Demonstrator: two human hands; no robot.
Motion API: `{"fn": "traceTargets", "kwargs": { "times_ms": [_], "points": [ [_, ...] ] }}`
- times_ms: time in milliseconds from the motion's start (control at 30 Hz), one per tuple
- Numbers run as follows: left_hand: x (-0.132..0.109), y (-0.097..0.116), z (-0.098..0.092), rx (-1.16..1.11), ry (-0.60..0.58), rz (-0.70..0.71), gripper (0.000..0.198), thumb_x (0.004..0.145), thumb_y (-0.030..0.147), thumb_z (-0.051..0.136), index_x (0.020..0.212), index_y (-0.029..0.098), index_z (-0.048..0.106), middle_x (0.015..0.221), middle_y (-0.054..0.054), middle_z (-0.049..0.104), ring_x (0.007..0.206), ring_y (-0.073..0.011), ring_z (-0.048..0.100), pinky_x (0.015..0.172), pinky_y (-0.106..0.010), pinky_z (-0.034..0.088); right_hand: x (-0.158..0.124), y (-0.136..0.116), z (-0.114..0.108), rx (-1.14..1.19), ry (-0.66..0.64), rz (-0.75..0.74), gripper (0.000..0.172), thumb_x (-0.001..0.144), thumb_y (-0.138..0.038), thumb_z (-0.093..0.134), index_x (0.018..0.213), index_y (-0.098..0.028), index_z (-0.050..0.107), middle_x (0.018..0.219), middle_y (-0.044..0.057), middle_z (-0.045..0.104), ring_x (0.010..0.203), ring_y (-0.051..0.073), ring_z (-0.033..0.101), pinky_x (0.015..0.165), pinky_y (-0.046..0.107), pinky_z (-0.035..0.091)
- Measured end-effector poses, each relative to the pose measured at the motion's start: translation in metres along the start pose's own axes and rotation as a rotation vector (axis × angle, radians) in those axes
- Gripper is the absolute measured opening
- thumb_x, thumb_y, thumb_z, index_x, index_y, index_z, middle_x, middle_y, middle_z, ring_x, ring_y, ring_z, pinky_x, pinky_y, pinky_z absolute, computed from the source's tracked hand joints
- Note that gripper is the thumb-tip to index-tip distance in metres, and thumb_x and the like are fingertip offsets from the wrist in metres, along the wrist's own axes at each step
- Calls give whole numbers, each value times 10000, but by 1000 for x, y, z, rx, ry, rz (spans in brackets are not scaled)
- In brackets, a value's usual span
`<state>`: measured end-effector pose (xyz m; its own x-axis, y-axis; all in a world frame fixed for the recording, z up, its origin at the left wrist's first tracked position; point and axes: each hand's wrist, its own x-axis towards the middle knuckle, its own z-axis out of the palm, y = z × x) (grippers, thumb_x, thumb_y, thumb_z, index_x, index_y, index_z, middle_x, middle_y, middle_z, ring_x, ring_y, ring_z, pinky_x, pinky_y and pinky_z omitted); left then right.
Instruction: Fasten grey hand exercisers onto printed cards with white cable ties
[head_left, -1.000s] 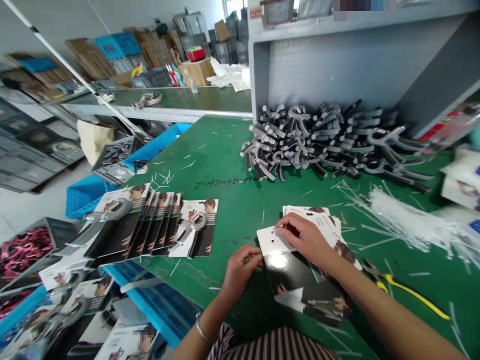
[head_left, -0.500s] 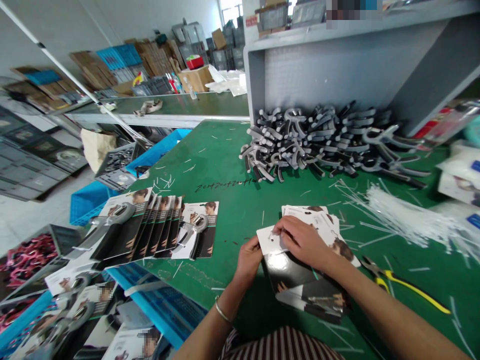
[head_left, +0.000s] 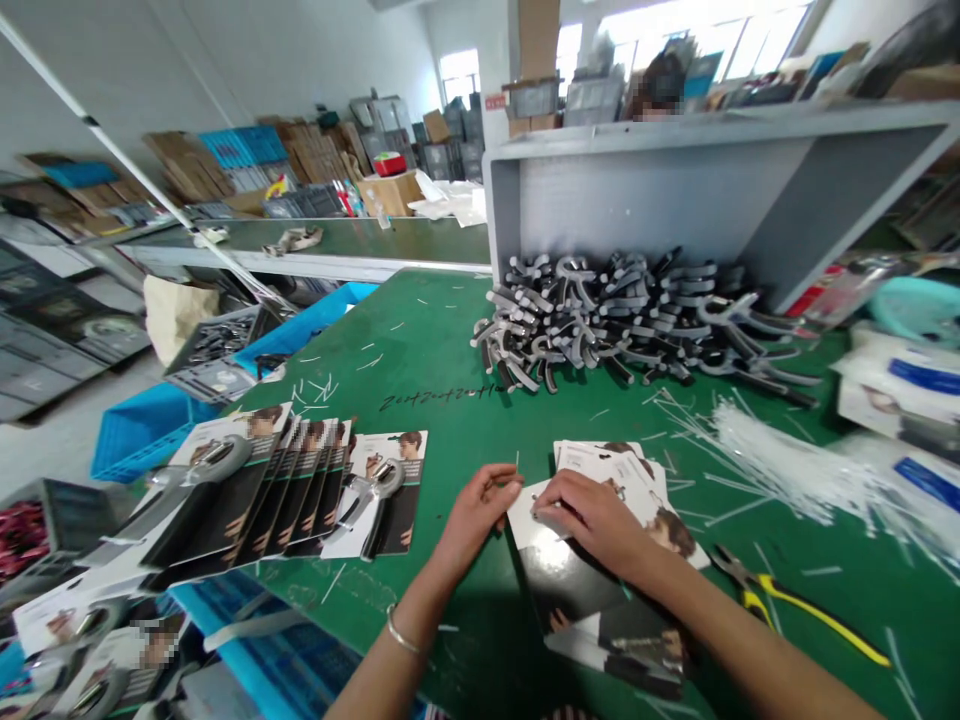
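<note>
A glossy white-and-black packaging card [head_left: 574,575] lies in front of me, on top of more printed cards [head_left: 596,460]. My right hand [head_left: 596,520] rests on its white upper part. Thumb and index finger are pinched by a small hole, and whatever they hold is hidden. My left hand [head_left: 480,510] is just off the card's upper left corner, fingers loosely bent and apart from the thumb, with nothing visible in them. To the right lie yellow-handled cutting pliers [head_left: 757,585]. A bundle of white cable ties [head_left: 787,465] is beyond them.
Grey-and-black plier-like tools [head_left: 600,320] spill from a tipped grey bin [head_left: 637,190] at the back. On the left, cards bearing such tools [head_left: 382,490] stand in an overlapping row. Blue crates [head_left: 277,650] sit below the table's left edge. Cut tie scraps dot the green table [head_left: 442,350].
My left hand has let go of the card's left edge and moved slightly away. The right hand stays on the card, its pinch shifted slightly. The view has tilted upward.
</note>
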<state>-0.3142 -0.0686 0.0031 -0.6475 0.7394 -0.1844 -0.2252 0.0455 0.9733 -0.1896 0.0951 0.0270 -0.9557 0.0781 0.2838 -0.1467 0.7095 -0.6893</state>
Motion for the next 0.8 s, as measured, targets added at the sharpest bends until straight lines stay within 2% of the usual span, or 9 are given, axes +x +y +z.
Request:
{"fn": "traceTargets", "kwargs": {
  "times_ms": [100, 133, 200, 267, 400, 467, 567, 700, 800],
  "points": [
    [5, 14, 6, 77, -179, -40, 344, 791, 389, 723, 1045, 158, 720, 1024, -74, 720, 896, -200, 630, 791, -275, 463, -6, -6, -25, 139, 71, 76, 142, 970, -309, 545, 925, -251, 666, 881, 25, 683, 828, 189, 639, 743, 306, 478],
    [3, 15, 10, 76, -148, -42, 322, 793, 388, 718, 1016, 157, 728, 1020, -73, 723, 931, -215, 629, 827, -285, 460, -7, -5, -36, 170, 127, 119, 140, 967, -325, 545, 972, -264, 671, 906, 25, 692, 823, 190, 645, 734, 305, 487],
    [-8, 12, 16, 38, 26, -45, 332, 795, 409, 707, 1031, 175, 709, 1053, -71, 719, 960, -226, 630, 835, -293, 462, 0, 5, -60, 185, 264, 240, 200, 974, -358, 517, 1114, -278, 636, 950, 27, 698, 777, 181, 647, 692, 299, 503],
    [-24, 2, 23, -21, 158, -84, 427, 765, 443, 725, 1106, 196, 656, 1038, -72, 711, 931, -229, 640, 785, -293, 473, 20, 27, -77, 113, 312, 386, 271, 994, -366, 459, 1218, -260, 569, 946, 31, 693, 693, 162, 626, 627, 291, 509],
    [-56, -27, 33, 116, 84, -159, 548, 764, 499, 706, 1201, 187, 596, 661, 11, 575, 616, -171, 548, 587, -269, 404, 91, 81, -77, -62, 60, 567, 229, 975, -310, 520, 1125, -166, 617, 928, 50, 687, 699, 156, 641, 630, 306, 547],
    [-65, -36, 37, 268, 47, -129, 537, 829, 516, 627, 1242, 175, 582, 583, 41, 480, 555, -151, 461, 561, -267, 355, 127, 100, -63, -126, -11, 630, 281, 957, -334, 586, 1171, -153, 603, 1095, 73, 653, 880, 181, 657, 757, 362, 569],
    [-71, -35, 38, 407, -34, -116, 606, 852, 490, 603, 1353, 162, 513, 565, 47, 458, 548, -152, 432, 559, -273, 330, 163, 116, -44, -220, -53, 687, 346, 949, -341, 603, 1245, -164, 573, 1243, 96, 598, 1041, 225, 626, 868, 434, 547],
    [-70, -18, 17, 349, -188, -173, 804, 792, 435, 701, 1474, 162, 373, 694, -2, 590, 632, -184, 545, 608, -285, 411, 173, 129, -51, -275, -109, 713, 353, 946, -341, 606, 1244, -155, 575, 1244, 104, 598, 1045, 232, 626, 873, 435, 544],
    [-62, -3, -8, 215, -180, -130, 670, 899, 481, 559, 1462, 171, 371, 844, -59, 669, 693, -191, 602, 681, -310, 476, 159, 138, -82, -265, -184, 722, 343, 947, -342, 604, 1233, -154, 584, 1241, 104, 600, 1043, 231, 626, 875, 429, 543]
  ]
}}
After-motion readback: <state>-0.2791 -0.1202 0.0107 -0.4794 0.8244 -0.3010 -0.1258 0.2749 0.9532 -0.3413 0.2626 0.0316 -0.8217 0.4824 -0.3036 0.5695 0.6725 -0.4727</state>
